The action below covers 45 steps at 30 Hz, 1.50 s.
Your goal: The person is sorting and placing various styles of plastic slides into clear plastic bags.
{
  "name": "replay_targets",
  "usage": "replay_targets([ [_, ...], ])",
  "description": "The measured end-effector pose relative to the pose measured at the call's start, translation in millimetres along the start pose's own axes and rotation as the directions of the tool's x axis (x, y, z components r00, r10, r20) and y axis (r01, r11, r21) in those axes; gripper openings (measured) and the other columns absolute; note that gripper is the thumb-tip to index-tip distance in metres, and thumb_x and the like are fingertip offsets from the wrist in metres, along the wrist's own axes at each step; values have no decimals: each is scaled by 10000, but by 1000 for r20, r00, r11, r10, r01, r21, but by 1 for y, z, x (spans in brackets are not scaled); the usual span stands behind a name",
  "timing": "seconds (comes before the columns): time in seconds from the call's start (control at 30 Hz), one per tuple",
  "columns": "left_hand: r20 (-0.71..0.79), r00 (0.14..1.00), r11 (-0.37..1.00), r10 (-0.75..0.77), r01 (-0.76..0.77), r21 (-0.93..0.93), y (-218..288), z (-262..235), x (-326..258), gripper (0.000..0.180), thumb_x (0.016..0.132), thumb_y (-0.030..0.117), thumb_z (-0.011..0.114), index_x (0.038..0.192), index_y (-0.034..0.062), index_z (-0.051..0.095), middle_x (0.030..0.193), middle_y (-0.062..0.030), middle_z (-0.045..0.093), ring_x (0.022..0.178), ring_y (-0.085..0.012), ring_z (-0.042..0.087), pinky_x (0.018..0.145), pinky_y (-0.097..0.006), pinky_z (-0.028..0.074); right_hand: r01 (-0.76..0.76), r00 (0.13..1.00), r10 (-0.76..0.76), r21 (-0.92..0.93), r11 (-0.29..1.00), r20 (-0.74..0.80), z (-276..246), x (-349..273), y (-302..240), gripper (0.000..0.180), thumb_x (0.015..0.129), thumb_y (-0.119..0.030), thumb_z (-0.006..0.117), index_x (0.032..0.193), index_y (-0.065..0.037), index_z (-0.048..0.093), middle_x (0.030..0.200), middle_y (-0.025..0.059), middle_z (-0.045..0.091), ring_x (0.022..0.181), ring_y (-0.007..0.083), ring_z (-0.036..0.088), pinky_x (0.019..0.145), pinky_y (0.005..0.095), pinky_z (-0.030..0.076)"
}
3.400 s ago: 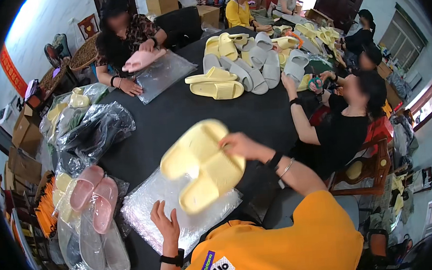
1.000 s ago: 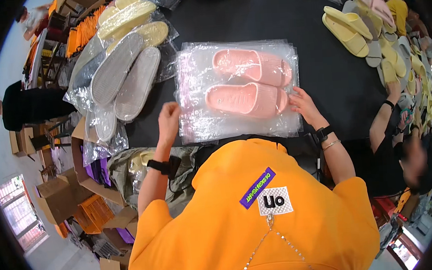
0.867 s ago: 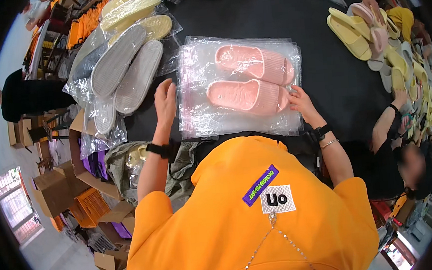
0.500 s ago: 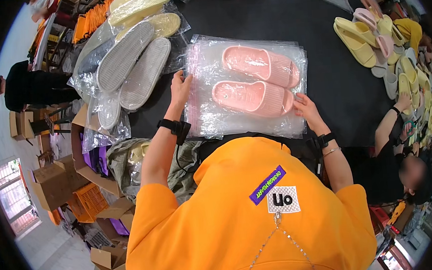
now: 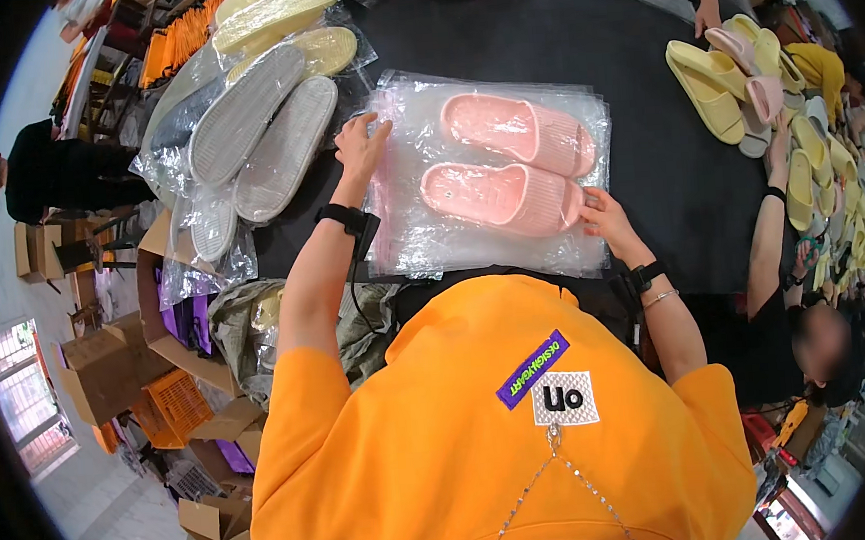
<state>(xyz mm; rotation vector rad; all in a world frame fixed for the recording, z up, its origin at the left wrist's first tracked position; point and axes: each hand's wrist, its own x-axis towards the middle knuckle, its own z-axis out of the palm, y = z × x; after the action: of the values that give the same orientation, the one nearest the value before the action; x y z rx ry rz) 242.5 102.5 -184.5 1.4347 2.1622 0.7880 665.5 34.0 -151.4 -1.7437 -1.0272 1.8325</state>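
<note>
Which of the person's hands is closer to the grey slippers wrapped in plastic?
Left. The left hand rests on the bag's corner just beside the grey slippers; the right hand is far across, past the pink slippers.

Both forearms are reaching forward from under the orange shirt, elbows bent. The left hand [image 5: 359, 145] is lying palm down with fingers spread and pointing forward, the wrist just behind them wearing a black band with a cord hanging from it. The right hand [image 5: 605, 220] is sitting nearer the body, its fingers curling leftward and pressing down, thumb tucked beside them. Behind those fingers, the right wrist is carrying a black band and a thin bracelet.
</note>
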Motion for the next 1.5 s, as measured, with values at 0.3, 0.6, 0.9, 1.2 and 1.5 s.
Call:
replay_targets([
  [0.3, 17, 969, 924, 248, -231, -306, 39, -38, 5, 177, 811, 173, 596, 880, 17, 549, 906, -115, 575, 741, -227, 559, 675, -301, 439, -64, 998, 64, 47, 997, -11, 10, -15, -5, 638, 816, -224, 610, 1337, -84, 270, 1053, 90, 530, 867, 152, 512, 644, 300, 454],
  [0.6, 396, 917, 893, 42, 143, -426, 17, -19, 7, 285, 791, 253, 635, 903, -6, 594, 680, -14, 543, 629, -104, 494, 580, -241, 403, 65, 998, -65, -9, 998, -28, 12, -3, 8, 651, 779, -86, 612, 1338, -72, 276, 852, 52, 553, 703, 112, 512, 552, 244, 414],
  [0.9, 343, 916, 568, 208, 173, -805, 49, -54, -6, 255, 895, 228, 492, 1029, 22, 560, 858, -104, 608, 703, -169, 568, 661, -267, 464, 142, 978, -141, -7, 990, -150, -4, 10, 17, 509, 783, -77, 595, 1256, -30, 412, 863, 36, 568, 675, 67, 489, 540, 207, 381],
  [1.2, 764, 519, 920, 382, -133, -370, 42, -22, -64, 395, 823, 60, 512, 1215, 38, 463, 1026, -136, 563, 806, -243, 587, 736, -324, 485, 110, 982, -106, 13, 994, -155, 3, 7, 7, 411, 820, -121, 548, 1209, -30, 450, 914, 42, 577, 704, 61, 495, 567, 191, 378],
  [1.5, 487, 602, 704, 632, -709, -36, 107, 56, -61, 606, 721, 123, 598, 1290, 111, 389, 1191, -138, 466, 1086, -321, 418, 897, -443, 325, 93, 982, -89, 16, 996, -168, -2, 12, 10, 364, 841, -140, 518, 1189, -52, 455, 965, 33, 572, 728, 74, 506, 578, 211, 396],
])
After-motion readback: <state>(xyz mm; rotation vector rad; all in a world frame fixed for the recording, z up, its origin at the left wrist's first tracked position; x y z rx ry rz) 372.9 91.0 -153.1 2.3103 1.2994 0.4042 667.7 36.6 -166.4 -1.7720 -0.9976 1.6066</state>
